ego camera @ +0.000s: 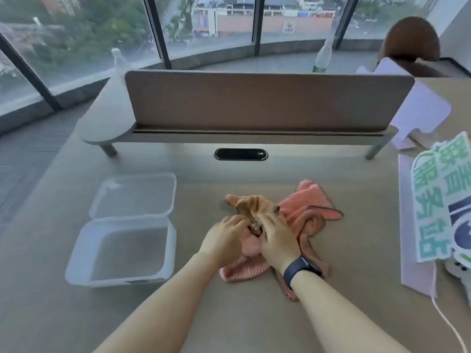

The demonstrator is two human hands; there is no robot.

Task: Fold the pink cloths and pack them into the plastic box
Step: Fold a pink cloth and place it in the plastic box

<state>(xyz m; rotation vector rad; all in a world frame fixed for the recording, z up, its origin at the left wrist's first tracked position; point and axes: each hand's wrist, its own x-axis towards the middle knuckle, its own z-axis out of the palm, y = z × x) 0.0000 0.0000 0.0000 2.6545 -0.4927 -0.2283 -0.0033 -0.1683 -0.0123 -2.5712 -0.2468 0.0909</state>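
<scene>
A crumpled heap of pink cloths [303, 210] with dark edging lies in the middle of the desk. My left hand [224, 239] and my right hand [276, 240] meet on top of the heap, fingers curled into the same bunched part of the cloth. A dark watch sits on my right wrist. To the left of the heap stands the clear plastic box [79, 258], open and with nothing inside. Its hinged lid [137, 194] lies flat behind it.
A brown divider panel [267, 100] on a raised shelf crosses the back of the desk, above a cable slot [240, 154]. Green and white signs [438, 200] and white paper [413, 225] lie at the right, with a white cable [448, 324] near the front right corner.
</scene>
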